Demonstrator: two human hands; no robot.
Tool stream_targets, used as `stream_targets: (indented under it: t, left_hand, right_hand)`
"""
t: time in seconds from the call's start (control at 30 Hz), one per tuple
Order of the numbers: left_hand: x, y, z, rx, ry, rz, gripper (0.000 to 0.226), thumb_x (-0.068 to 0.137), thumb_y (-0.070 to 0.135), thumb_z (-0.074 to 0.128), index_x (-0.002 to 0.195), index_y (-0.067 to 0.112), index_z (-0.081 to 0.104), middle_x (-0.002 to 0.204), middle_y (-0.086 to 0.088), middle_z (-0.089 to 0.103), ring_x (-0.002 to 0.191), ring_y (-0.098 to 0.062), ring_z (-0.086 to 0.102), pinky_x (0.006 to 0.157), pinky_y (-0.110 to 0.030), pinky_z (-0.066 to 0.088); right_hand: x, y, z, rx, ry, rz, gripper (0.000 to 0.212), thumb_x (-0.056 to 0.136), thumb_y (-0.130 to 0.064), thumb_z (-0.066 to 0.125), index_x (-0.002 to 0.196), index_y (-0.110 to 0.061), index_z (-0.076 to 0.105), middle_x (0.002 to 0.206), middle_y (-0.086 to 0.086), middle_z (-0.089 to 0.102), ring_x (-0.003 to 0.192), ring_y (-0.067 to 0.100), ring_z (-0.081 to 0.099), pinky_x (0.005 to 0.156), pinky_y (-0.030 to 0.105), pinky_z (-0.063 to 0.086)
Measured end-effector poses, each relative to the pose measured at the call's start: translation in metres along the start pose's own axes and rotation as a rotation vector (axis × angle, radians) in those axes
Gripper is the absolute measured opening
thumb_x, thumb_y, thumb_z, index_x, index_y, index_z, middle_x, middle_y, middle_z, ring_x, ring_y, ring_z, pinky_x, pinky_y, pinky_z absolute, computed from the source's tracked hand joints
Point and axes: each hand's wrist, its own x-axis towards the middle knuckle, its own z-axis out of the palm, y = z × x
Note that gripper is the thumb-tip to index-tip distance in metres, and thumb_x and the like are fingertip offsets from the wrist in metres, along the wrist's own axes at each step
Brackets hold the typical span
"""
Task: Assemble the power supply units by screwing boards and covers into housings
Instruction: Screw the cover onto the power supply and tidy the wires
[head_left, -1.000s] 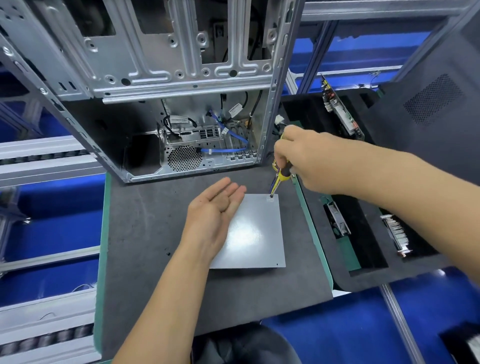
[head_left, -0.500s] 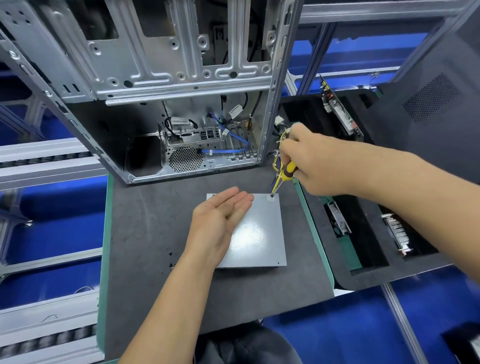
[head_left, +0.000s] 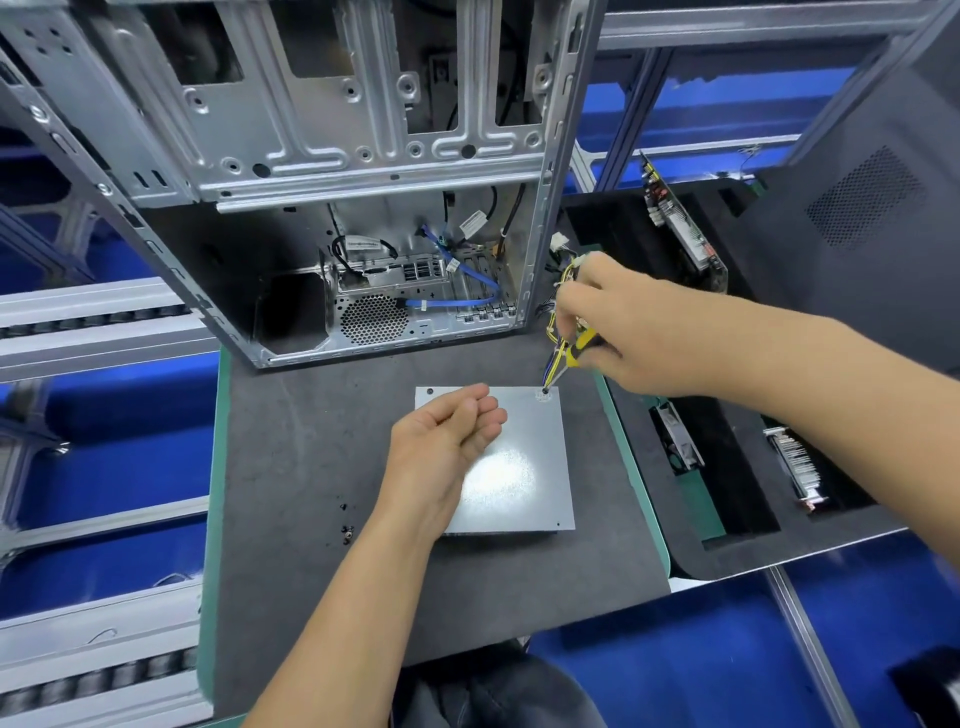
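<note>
- The screwdriver, pinched in the right hand, slants down-left; its tip sits on the screw at the cover's far right corner.
- The left hand rests on the cover's left part, fingers loosely curled, holding nothing visible.
- A wire bundle hangs just behind the screwdriver; the computer case stands beyond, loose screws lie left.

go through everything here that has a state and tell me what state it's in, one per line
Cover: flat on the mat, left hand resting on it.
Screwdriver: gripped by right hand, tip at the cover's far right corner.
Left hand: fingers loosely curled, holding nothing visible.
Right hand: curled round the screwdriver.
Case: side open, cables exposed.
Loose screws: lying on the mat.
</note>
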Motion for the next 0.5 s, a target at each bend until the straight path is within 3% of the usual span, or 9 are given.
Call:
stream_targets:
  t: [0.07, 0.17, 0.23, 0.3, 0.37, 0.43, 0.5]
  left_hand:
    - [0.0017, -0.002, -0.0008, -0.024, 0.005, 0.006, 0.015, 0.097, -0.005, 0.055, 0.103, 0.001, 0.068, 0.086, -0.011, 0.077, 0.082, -0.021, 0.075, 0.07, -0.022, 0.058]
    - [0.0025, -0.0036, -0.0001, -0.023, 0.017, -0.006, 0.01, 0.097, 0.0, 0.059, 0.101, 0.0, 0.068, 0.085, -0.011, 0.077, 0.082, -0.022, 0.076, 0.068, -0.022, 0.058]
    - [0.0033, -0.0051, 0.0015, 0.004, 0.018, 0.0, 0.008, 0.095, 0.004, 0.064, 0.096, 0.002, 0.071, 0.083, -0.008, 0.075, 0.077, -0.018, 0.074, 0.066, -0.02, 0.057]
    - [0.003, -0.0063, 0.0025, 0.036, 0.017, 0.011, 0.008, 0.092, 0.007, 0.067, 0.092, 0.005, 0.075, 0.078, -0.004, 0.072, 0.067, -0.012, 0.068, 0.062, -0.019, 0.054]
    - [0.0029, -0.0069, 0.0035, 0.035, 0.023, 0.003, 0.008, 0.09, 0.008, 0.071, 0.087, 0.007, 0.078, 0.076, -0.004, 0.07, 0.065, -0.011, 0.065, 0.06, -0.019, 0.054]
    - [0.0026, -0.0065, 0.0044, 0.004, 0.031, -0.017, 0.008, 0.088, 0.006, 0.072, 0.084, 0.006, 0.079, 0.079, -0.008, 0.072, 0.069, -0.014, 0.07, 0.063, -0.02, 0.056]
    - [0.0033, -0.006, 0.0051, -0.026, 0.036, -0.033, 0.006, 0.089, 0.002, 0.07, 0.088, 0.001, 0.076, 0.082, -0.012, 0.074, 0.074, -0.018, 0.073, 0.067, -0.021, 0.058]
  right_hand:
    - [0.0006, 0.0, 0.0055, -0.032, 0.059, 0.035, 0.006, 0.097, -0.021, 0.057, 0.096, -0.019, 0.052, 0.1, 0.001, 0.043, 0.08, 0.028, 0.055, 0.066, 0.034, 0.039]
    - [0.0018, -0.003, 0.0052, -0.092, 0.117, 0.153, 0.03, 0.098, -0.048, 0.051, 0.089, -0.021, 0.043, 0.078, 0.001, 0.042, 0.076, 0.031, 0.052, 0.065, 0.036, 0.045]
    - [-0.0015, 0.001, 0.0039, 0.12, 0.073, 0.165, 0.032, 0.091, -0.052, 0.059, 0.097, -0.022, 0.048, 0.085, 0.001, 0.045, 0.076, 0.025, 0.053, 0.069, 0.039, 0.048]
    - [-0.0027, 0.0003, 0.0033, 0.218, 0.046, 0.108, 0.02, 0.091, -0.036, 0.065, 0.1, -0.023, 0.052, 0.098, -0.001, 0.046, 0.083, 0.023, 0.054, 0.077, 0.041, 0.048]
    - [-0.0004, 0.0016, 0.0064, 0.162, 0.084, 0.138, 0.021, 0.093, -0.04, 0.063, 0.09, -0.02, 0.056, 0.09, 0.0, 0.047, 0.086, 0.026, 0.053, 0.07, 0.037, 0.045]
    - [0.0015, 0.0019, 0.0084, 0.078, 0.134, 0.241, 0.04, 0.091, -0.056, 0.058, 0.082, -0.017, 0.057, 0.076, 0.002, 0.045, 0.076, 0.029, 0.05, 0.056, 0.031, 0.035]
    - [-0.0007, 0.0043, 0.0128, 0.169, 0.162, 0.245, 0.035, 0.087, -0.055, 0.064, 0.086, -0.02, 0.059, 0.08, -0.001, 0.048, 0.081, 0.025, 0.052, 0.062, 0.032, 0.04]
